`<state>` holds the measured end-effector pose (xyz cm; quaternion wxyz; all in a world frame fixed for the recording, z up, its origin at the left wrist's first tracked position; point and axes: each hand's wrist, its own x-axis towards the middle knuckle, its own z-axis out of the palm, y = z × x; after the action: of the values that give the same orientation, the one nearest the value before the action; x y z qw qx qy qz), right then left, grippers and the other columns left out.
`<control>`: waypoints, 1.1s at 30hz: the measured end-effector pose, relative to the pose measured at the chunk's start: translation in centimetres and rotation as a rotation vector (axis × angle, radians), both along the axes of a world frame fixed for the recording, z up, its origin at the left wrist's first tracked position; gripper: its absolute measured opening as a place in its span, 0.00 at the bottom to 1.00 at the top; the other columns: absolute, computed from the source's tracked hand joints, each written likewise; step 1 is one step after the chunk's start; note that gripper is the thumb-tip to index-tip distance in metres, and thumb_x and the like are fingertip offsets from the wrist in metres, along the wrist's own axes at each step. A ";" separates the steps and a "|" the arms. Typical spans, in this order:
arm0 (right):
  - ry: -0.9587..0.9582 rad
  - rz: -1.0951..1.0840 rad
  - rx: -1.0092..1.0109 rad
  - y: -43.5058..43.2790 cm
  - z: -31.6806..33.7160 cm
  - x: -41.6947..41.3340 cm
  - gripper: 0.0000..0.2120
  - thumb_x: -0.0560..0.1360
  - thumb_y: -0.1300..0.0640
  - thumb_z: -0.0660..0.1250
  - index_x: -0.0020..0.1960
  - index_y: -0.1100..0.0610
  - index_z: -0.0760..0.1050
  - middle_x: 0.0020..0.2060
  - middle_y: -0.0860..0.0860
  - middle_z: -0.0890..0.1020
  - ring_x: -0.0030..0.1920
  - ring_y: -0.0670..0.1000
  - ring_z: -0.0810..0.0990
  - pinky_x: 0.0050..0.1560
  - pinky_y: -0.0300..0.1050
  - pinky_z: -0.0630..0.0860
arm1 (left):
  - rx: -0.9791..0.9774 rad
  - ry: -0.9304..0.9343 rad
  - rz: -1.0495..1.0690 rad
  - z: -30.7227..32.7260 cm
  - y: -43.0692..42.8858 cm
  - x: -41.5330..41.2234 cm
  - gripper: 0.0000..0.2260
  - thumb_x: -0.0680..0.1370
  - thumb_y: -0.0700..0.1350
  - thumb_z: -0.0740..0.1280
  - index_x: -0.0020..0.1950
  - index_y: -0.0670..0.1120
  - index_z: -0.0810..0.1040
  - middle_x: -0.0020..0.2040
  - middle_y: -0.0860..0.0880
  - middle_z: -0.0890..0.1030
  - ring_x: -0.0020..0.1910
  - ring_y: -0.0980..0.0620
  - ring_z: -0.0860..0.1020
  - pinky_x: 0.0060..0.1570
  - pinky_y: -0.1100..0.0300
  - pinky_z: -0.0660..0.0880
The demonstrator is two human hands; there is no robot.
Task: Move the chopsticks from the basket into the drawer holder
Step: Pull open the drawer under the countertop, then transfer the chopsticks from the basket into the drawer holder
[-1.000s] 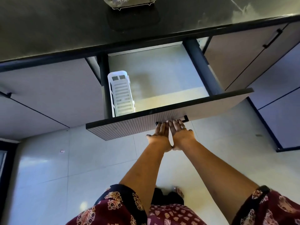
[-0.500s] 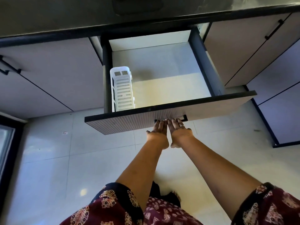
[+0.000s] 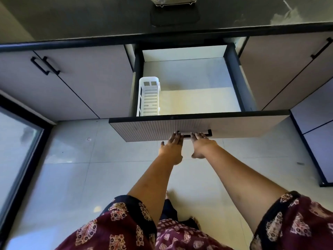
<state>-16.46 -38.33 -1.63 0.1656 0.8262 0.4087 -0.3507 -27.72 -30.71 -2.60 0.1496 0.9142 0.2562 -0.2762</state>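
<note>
The drawer (image 3: 198,123) under the dark counter stands pulled out. A white slotted holder (image 3: 148,98) lies along its left wall and looks empty. Both my hands reach the black drawer handle (image 3: 187,135) on the drawer front. My left hand (image 3: 172,147) has its fingers hooked on the handle's left part. My right hand (image 3: 201,144) hooks the right part, a short gap between the two. The wire basket (image 3: 173,1) sits on the counter at the top edge, mostly cut off. No chopsticks are visible.
Closed cabinet doors with black handles (image 3: 45,65) flank the drawer on both sides. The dark counter edge (image 3: 162,36) overhangs the drawer's back. A glass door (image 3: 16,150) stands at the left. Pale floor tiles (image 3: 81,177) lie below.
The drawer has slid further out towards me. My hands, pressed together before, now sit apart on the handle. The basket's bottom, out of view half a second ago, is back in view.
</note>
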 end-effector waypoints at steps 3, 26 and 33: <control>-0.003 0.071 0.045 1.1 2.2 0.0 0.40 0.75 0.49 0.66 0.78 0.54 0.47 0.79 0.50 0.50 0.78 0.53 0.49 0.74 0.56 0.61 | 0.139 -0.062 0.018 1.5 0.8 -1.8 0.35 0.80 0.48 0.59 0.77 0.45 0.38 0.79 0.49 0.39 0.77 0.50 0.38 0.72 0.38 0.48; -0.170 0.289 0.644 20.6 11.8 -9.4 0.35 0.76 0.56 0.63 0.78 0.55 0.50 0.77 0.51 0.58 0.76 0.54 0.58 0.70 0.57 0.62 | 0.455 -0.198 0.263 13.2 18.4 -11.9 0.31 0.81 0.49 0.56 0.78 0.44 0.42 0.79 0.49 0.45 0.78 0.51 0.40 0.72 0.39 0.41; -0.248 0.180 0.708 33.5 12.7 -12.0 0.37 0.78 0.57 0.62 0.79 0.53 0.44 0.79 0.49 0.50 0.78 0.52 0.49 0.76 0.58 0.51 | 0.490 -0.236 0.264 15.0 32.0 -16.0 0.31 0.82 0.52 0.53 0.77 0.45 0.39 0.79 0.49 0.42 0.77 0.51 0.38 0.72 0.40 0.38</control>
<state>-28.50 -4.82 11.06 -0.0517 0.8292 0.5523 -0.0691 -43.67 1.32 12.43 -0.0119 0.9076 0.4127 -0.0764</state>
